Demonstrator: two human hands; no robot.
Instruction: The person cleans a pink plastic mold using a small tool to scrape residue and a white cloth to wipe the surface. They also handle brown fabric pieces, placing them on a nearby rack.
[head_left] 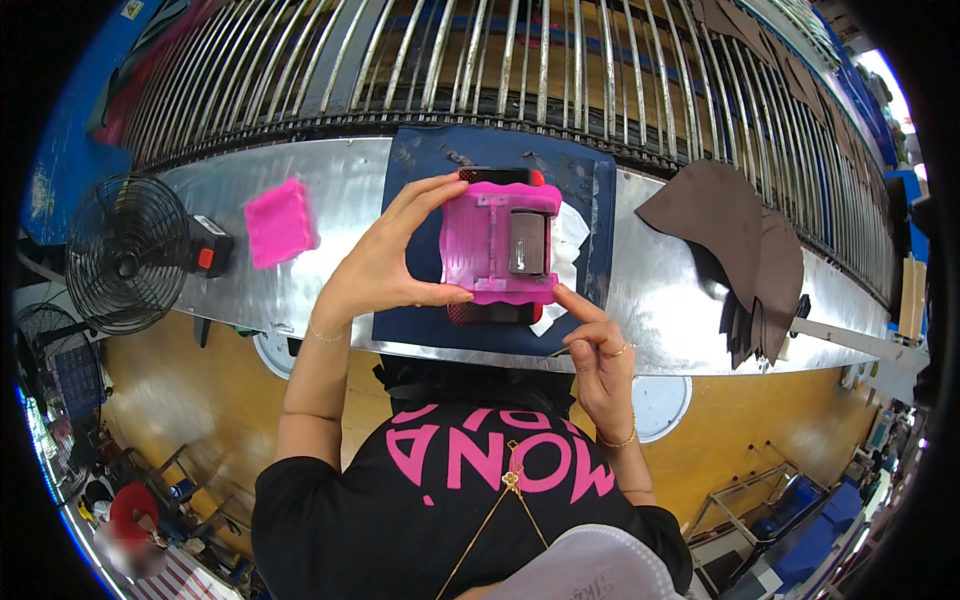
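Observation:
A bright pink tray with wavy edges and a grey roller point(528, 243) in its right part sits over a black-and-red base point(495, 314). My left hand point(385, 255) spans the tray's left side, fingers on its far edge and thumb on its near edge. At the near right corner, my right index fingertip touches the tray. The other fingers of my right hand point(600, 365) are curled towards the thumb; a thin thing seems to show there, too small to name. Beneath lies a dark blue mat point(420, 325), with a white piece point(568, 245) partly hidden by the tray.
A loose pink wavy-edged piece point(280, 224) lies on the metal table point(345, 200) at left, near a black fan point(125, 255). Brown cut pieces point(735, 235) are piled at right, hanging over the near edge. A rack of metal rods point(450, 60) runs along the far side.

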